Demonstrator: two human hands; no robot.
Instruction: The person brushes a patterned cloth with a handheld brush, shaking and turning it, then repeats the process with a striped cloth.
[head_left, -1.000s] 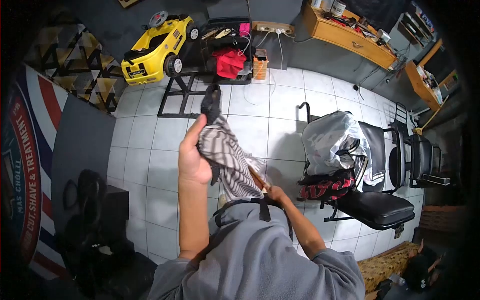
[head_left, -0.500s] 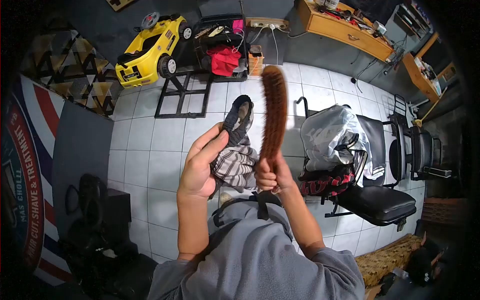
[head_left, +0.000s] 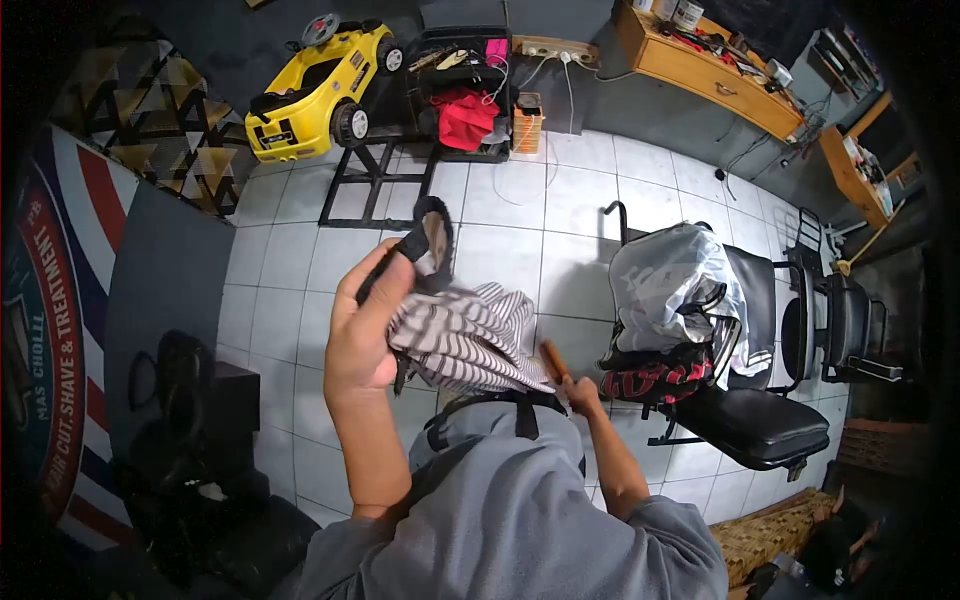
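Note:
My left hand (head_left: 362,325) is raised left of centre, its thumb and fingers closed on the dark, ring-shaped collar of a striped cloth (head_left: 465,330). The grey-and-white cloth hangs from the collar and spreads toward the right, its lower edge near my waist. Low at the right of the cloth, my right hand (head_left: 578,393) is wrapped round the end of a brown brush (head_left: 553,362). The brush is tilted and partly hidden, its bristles out of sight; its head is close to the cloth, and I cannot tell whether they touch.
A black chair (head_left: 765,420) stands at the right, with a clear plastic bag (head_left: 665,275) and a black-and-red bag on it. Ahead are a yellow toy car (head_left: 320,90), a black metal frame (head_left: 370,205) and a wooden drawer desk (head_left: 700,80). A striped sign stands at the left.
The brush has swung down from upright in front of me to low beside the cloth. My left hand and the collar have moved left, and the cloth has spread out wider.

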